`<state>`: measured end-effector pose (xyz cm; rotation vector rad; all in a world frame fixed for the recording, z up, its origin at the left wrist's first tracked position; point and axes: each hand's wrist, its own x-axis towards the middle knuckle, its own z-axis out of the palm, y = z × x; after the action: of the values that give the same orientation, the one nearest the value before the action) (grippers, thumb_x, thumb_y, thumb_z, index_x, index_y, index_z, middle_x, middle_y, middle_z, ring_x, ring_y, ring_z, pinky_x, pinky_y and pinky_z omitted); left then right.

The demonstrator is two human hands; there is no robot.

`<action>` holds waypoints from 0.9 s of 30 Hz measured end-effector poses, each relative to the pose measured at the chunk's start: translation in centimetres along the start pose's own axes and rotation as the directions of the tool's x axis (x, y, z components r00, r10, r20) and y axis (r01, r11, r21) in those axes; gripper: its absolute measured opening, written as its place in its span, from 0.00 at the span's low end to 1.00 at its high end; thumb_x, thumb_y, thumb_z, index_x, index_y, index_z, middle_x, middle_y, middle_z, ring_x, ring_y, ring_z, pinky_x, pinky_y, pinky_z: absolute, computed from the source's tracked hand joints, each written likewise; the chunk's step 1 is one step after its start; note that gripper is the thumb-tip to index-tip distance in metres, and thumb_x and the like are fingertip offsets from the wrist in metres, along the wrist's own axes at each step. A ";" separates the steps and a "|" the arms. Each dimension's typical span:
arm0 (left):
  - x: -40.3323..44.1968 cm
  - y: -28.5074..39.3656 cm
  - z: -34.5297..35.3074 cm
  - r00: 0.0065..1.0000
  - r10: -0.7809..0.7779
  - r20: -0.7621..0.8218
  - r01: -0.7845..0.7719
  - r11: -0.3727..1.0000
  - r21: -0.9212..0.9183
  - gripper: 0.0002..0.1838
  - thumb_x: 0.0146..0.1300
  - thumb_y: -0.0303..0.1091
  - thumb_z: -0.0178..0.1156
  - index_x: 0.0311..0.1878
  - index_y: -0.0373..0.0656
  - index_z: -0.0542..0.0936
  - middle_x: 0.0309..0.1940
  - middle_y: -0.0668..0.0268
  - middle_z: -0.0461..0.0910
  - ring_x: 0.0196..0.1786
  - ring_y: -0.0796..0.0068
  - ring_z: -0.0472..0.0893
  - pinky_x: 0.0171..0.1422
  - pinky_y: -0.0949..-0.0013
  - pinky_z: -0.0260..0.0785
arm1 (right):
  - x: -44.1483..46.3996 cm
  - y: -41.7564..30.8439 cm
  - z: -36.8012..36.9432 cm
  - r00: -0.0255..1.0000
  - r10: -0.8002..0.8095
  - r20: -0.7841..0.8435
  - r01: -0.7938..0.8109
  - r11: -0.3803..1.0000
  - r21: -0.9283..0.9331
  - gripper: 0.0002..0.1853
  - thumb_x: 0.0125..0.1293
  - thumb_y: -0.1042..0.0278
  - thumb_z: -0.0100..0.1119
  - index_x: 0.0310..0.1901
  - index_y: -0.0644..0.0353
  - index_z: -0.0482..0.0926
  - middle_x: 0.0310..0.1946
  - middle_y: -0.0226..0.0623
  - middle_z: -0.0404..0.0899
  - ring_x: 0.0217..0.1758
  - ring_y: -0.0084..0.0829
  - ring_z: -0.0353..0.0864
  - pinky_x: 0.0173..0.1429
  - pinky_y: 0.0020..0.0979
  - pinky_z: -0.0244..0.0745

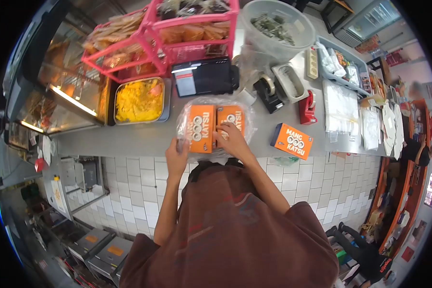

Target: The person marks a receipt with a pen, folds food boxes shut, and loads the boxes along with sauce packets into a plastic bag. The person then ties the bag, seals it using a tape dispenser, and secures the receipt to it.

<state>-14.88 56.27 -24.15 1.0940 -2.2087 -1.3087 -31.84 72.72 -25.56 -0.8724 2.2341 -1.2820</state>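
We are finding two orange boxes, the left box (200,128) and the right box (230,115), lying side by side near the counter's (89,145) front edge, clear plastic film (250,120) spreading around them. The left hand (177,152) is resting half-curled at the left box's near corner; we cannot tell whether it is pinching film. The right hand (232,138) is bending its fingers over the right box, half-closed — how firmly, we cannot tell.

Risks, as we are judging: film snagging on a corner could tear; uneven pressing could skew the pair; the third box (294,141), sitting close to the edge, could fall if knocked.

Grey surface is carrying yellow food (138,102), a red tape dispenser (308,109), pink racks (151,36). Pale floor tiles (129,185) are running below — a person (369,254) in dark clothes is showing lower right.
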 end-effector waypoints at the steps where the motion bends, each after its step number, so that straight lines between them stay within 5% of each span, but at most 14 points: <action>1: 0.0 0.9 -0.1 1.000 0.004 -0.006 -0.004 0.999 0.035 0.15 0.69 0.39 0.65 0.45 0.35 0.79 0.24 0.63 0.79 0.26 0.77 0.73 0.33 0.69 0.68 | -0.7 0.8 -2.3 0.998 -0.018 -0.054 0.019 1.000 0.025 0.22 0.68 0.54 0.65 0.54 0.64 0.81 0.56 0.50 0.77 0.59 0.48 0.78 0.63 0.43 0.73; 2: 0.0 1.7 -0.3 0.997 -0.068 0.039 0.069 0.997 -0.019 0.18 0.66 0.40 0.68 0.51 0.35 0.79 0.32 0.61 0.81 0.33 0.72 0.78 0.40 0.68 0.71 | -1.6 1.6 -4.9 0.994 -0.032 -0.104 0.037 0.998 0.048 0.22 0.67 0.55 0.67 0.55 0.63 0.81 0.56 0.50 0.77 0.60 0.47 0.78 0.64 0.43 0.72; 3: 0.3 3.0 -0.2 0.999 0.028 -0.022 -0.026 0.998 0.065 0.21 0.65 0.40 0.69 0.54 0.35 0.78 0.37 0.59 0.81 0.39 0.69 0.78 0.45 0.66 0.71 | -2.5 2.8 -7.4 0.988 -0.041 -0.147 0.052 0.996 0.072 0.22 0.65 0.57 0.68 0.56 0.61 0.81 0.56 0.49 0.77 0.60 0.47 0.78 0.64 0.42 0.72; 5: 0.2 4.7 0.5 0.970 0.205 -0.128 -0.170 0.955 0.242 0.28 0.63 0.42 0.71 0.59 0.35 0.76 0.49 0.54 0.81 0.50 0.63 0.80 0.55 0.62 0.72 | -4.4 5.8 -12.6 0.978 -0.083 -0.189 0.042 0.976 -0.212 0.35 0.58 0.59 0.75 0.67 0.55 0.74 0.61 0.48 0.74 0.65 0.47 0.73 0.69 0.47 0.68; 7: 1.3 4.3 1.3 0.960 0.263 -0.098 -0.229 0.936 0.266 0.40 0.58 0.46 0.74 0.68 0.33 0.69 0.64 0.47 0.72 0.66 0.50 0.72 0.70 0.53 0.64 | -5.9 7.0 -17.3 0.994 0.022 -0.104 -0.082 0.785 -0.614 0.51 0.49 0.57 0.80 0.75 0.51 0.62 0.67 0.49 0.68 0.71 0.50 0.66 0.72 0.54 0.62; 10: 3.1 5.7 2.7 0.968 0.248 0.048 -0.249 0.908 0.337 0.48 0.55 0.48 0.76 0.72 0.33 0.63 0.69 0.44 0.68 0.72 0.44 0.66 0.76 0.49 0.58 | -8.4 12.1 -20.1 0.993 0.119 -0.004 -0.061 0.474 -0.878 0.60 0.42 0.56 0.82 0.77 0.48 0.55 0.68 0.49 0.64 0.73 0.52 0.62 0.72 0.57 0.59; 13: 4.9 5.4 4.1 0.930 0.329 0.165 -0.365 0.774 0.518 0.55 0.52 0.49 0.77 0.77 0.38 0.57 0.72 0.43 0.63 0.76 0.41 0.61 0.76 0.47 0.57 | -8.3 13.5 -22.2 0.981 0.156 0.118 -0.022 0.689 -0.725 0.63 0.39 0.52 0.82 0.78 0.48 0.55 0.65 0.49 0.68 0.73 0.51 0.63 0.73 0.56 0.59; 16: 5.9 5.7 4.7 0.924 0.303 0.234 -0.382 0.768 0.514 0.57 0.52 0.50 0.76 0.79 0.43 0.54 0.75 0.43 0.59 0.78 0.41 0.58 0.77 0.47 0.56 | -8.6 9.2 -22.4 0.950 0.312 0.015 -0.238 0.755 -0.611 0.61 0.39 0.45 0.81 0.76 0.49 0.59 0.61 0.50 0.70 0.68 0.51 0.70 0.69 0.54 0.65; 20: 6.9 4.2 5.2 0.930 0.275 0.244 -0.360 0.813 0.457 0.55 0.55 0.47 0.74 0.81 0.46 0.52 0.76 0.45 0.58 0.77 0.42 0.59 0.78 0.47 0.56 | -8.0 4.7 -20.1 0.974 0.225 -0.039 -0.228 0.940 -0.256 0.50 0.49 0.40 0.76 0.72 0.52 0.67 0.56 0.53 0.74 0.57 0.48 0.80 0.61 0.46 0.74; 21: 6.9 4.1 5.3 0.929 0.295 0.225 -0.366 0.823 0.434 0.55 0.56 0.46 0.74 0.81 0.46 0.52 0.76 0.45 0.58 0.77 0.42 0.59 0.78 0.47 0.56 | -7.5 3.6 -18.9 0.954 0.298 0.004 -0.298 0.954 -0.044 0.49 0.51 0.40 0.75 0.72 0.54 0.66 0.56 0.53 0.74 0.57 0.46 0.80 0.62 0.45 0.74; 24: 6.9 4.1 5.4 0.917 0.345 0.200 -0.398 0.833 0.385 0.53 0.58 0.42 0.72 0.81 0.45 0.52 0.75 0.44 0.59 0.77 0.41 0.59 0.78 0.47 0.56 | -4.4 0.0 -14.0 0.898 0.409 0.164 -0.432 0.746 0.507 0.48 0.57 0.41 0.72 0.72 0.60 0.64 0.56 0.53 0.74 0.58 0.40 0.79 0.62 0.43 0.75; 26: 6.7 4.2 5.0 0.912 0.359 0.201 -0.410 0.827 0.384 0.51 0.60 0.40 0.71 0.81 0.45 0.51 0.75 0.43 0.59 0.77 0.41 0.59 0.78 0.48 0.56 | -2.3 -1.4 -10.1 0.894 0.372 0.248 -0.424 0.526 0.737 0.47 0.61 0.41 0.70 0.72 0.64 0.62 0.56 0.54 0.74 0.59 0.38 0.78 0.62 0.41 0.75; 27: 7.0 3.7 4.9 0.912 0.354 0.208 -0.408 0.835 0.368 0.51 0.60 0.40 0.70 0.81 0.45 0.51 0.75 0.43 0.59 0.77 0.41 0.59 0.78 0.48 0.56 | -1.4 -2.3 -8.4 0.891 0.394 0.225 -0.420 0.527 0.739 0.49 0.61 0.39 0.68 0.72 0.68 0.60 0.56 0.58 0.74 0.59 0.45 0.78 0.62 0.43 0.75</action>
<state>-24.06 54.86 -24.07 0.6379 -2.7005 -0.7882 -35.38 77.93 -19.38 -0.0114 1.4308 -1.7218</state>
